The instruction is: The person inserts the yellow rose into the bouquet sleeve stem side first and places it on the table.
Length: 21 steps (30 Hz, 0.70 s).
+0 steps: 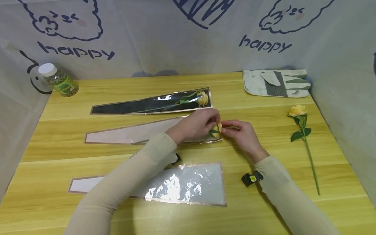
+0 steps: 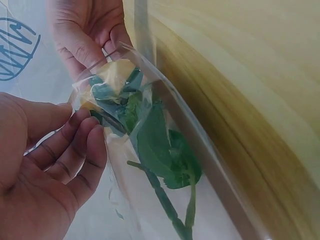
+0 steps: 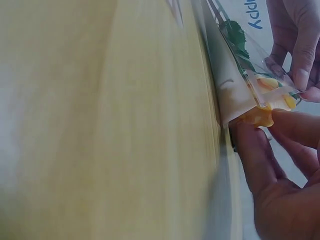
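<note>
Yellow rose (image 3: pixel 259 118), light and soft, at a pale sleeve's (image 1: pixel 155 129) wide mouth

At far left, a white-lidded jar (image 1: pixel 63 81) holds dark bits, too small to name. Next, a black sleeve (image 1: pixel 129 106) holds another flower (image 1: pixel 202 99) under clear film. Nearest the person, a whitish sleeve (image 1: pixel 202 186) shows no flower. The left hand (image 1: pixel 198 124) pinches the pale sleeve's thin, probably slippery film. The right hand (image 1: pixel 242 133), finger and thumb nearly together, pinches the petals; they may crumple, so the green base looks safer. Rightmost, a spare rose (image 1: pixel 306 131) lies on the table (image 1: pixel 337 182).

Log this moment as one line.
left hand: pinches edge of middle sleeve; right hand: pinches yellow bloom; green leaves: inside sleeve; loose rose: lies at right
</note>
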{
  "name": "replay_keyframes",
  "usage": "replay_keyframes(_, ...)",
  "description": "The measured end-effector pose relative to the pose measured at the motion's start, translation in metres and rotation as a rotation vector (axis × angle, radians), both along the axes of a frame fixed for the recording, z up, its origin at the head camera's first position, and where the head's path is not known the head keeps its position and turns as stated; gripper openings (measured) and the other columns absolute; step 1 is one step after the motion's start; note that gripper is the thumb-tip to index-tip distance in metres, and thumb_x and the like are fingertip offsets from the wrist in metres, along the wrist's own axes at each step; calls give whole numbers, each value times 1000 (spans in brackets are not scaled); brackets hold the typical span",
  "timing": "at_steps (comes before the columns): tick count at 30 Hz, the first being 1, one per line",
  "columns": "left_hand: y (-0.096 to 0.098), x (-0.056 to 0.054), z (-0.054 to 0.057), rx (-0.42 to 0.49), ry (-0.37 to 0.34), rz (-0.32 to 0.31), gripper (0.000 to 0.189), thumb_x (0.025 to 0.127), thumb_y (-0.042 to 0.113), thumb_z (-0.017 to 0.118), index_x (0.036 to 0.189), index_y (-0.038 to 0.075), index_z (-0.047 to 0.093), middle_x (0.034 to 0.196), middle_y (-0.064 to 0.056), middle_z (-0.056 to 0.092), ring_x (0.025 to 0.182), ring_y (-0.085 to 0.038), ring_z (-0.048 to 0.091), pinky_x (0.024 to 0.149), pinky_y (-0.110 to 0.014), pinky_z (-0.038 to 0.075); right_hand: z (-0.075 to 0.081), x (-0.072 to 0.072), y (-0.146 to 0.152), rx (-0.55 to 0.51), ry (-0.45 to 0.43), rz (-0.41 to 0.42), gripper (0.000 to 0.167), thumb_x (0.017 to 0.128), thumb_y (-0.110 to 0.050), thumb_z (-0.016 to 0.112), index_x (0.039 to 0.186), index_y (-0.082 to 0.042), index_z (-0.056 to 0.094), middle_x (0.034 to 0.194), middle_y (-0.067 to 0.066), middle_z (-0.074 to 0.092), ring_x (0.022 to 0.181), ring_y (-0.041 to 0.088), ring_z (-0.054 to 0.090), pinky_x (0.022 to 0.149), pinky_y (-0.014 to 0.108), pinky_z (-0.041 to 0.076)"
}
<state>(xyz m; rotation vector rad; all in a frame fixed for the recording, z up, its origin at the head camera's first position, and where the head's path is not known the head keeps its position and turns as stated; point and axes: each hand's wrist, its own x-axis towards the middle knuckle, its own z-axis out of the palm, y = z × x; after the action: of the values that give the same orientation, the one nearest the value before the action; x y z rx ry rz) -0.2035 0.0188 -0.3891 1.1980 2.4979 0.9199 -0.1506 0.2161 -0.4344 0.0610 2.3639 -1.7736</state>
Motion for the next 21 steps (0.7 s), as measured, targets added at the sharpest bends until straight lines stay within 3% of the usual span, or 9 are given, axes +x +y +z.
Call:
replay_keyframes(10, 1, 1, -2, 13, 22, 4, 10, 95, 0, 56, 99, 5, 63, 90, 0, 59, 82, -11, 55, 75, -21, 45, 1, -3, -4, -22, -44, 23, 30, 94, -6, 65, 121, 5, 62, 113, 18, 67, 100, 21, 65, 84, 26, 51)
replay_keyframes(14, 2, 0, -2, 2, 29, 9, 10, 95, 0, 56, 99, 6, 63, 90, -1, 59, 82, -11, 55, 76, -21, 45, 2, -3, -2, -28, -61, 47, 29, 96, -7, 61, 121, 6, 62, 115, 19, 66, 102, 22, 64, 85, 27, 51)
replay_keyframes(21, 1, 0, -3, -8, 16, 17, 9, 95, 2, 58, 102, 3, 64, 92, -1, 60, 83, -11, 56, 76, -21, 46, 4, -1, 4, -60, -111, 159, 30, 101, -10, 53, 123, 10, 60, 126, 21, 61, 113, 25, 59, 94, 34, 48)
